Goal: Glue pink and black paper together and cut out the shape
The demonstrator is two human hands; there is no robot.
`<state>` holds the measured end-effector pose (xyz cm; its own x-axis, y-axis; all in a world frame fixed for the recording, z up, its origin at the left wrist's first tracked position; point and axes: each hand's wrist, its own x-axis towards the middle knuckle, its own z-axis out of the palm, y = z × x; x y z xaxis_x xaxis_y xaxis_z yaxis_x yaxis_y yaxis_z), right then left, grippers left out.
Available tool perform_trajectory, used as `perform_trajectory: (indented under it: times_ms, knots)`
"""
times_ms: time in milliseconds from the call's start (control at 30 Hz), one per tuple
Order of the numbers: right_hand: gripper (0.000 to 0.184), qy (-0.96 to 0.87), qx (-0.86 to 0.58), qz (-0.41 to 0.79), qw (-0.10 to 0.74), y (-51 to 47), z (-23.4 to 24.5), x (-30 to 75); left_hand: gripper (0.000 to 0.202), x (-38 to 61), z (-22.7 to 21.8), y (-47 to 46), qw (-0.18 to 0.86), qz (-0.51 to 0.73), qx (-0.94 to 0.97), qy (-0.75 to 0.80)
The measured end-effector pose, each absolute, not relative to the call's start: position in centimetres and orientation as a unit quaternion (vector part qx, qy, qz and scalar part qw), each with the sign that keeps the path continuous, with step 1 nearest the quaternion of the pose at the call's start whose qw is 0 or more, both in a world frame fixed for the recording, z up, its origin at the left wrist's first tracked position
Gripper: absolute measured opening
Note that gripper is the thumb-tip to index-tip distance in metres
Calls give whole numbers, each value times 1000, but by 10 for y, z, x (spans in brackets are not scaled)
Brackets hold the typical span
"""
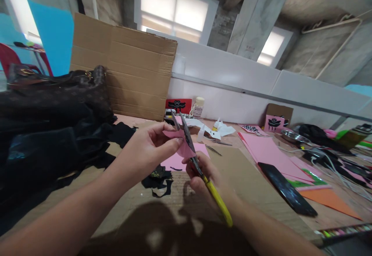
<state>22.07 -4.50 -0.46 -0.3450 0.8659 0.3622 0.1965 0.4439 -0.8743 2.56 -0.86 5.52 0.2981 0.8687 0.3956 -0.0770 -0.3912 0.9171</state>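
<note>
My left hand [151, 147] pinches a small piece of pink paper [181, 143] above the table, thumb and fingers closed on it. My right hand [207, 178] grips yellow-handled scissors [200, 170], whose dark blades are spread and reach up across the pink piece. Under the hands lie a pink sheet [177, 163] and black paper scraps [158, 180] on a brown cardboard mat [247, 182].
Dark bags [52, 112] pile up at the left before a cardboard panel [128, 70]. A black phone [286, 188] lies on pink sheets [270, 151] at the right, beside orange paper [328, 199] and cables [328, 159]. A glue bottle [198, 106] and pink cards [273, 124] stand by the white partition.
</note>
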Motion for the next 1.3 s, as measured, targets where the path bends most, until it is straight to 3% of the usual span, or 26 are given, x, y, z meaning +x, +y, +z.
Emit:
perform_trajectory:
  times_ms: [1300]
  knots:
    - [53,-734,-370,342,454,-39,-13,223,15,24,52,-9,510,490,646,287]
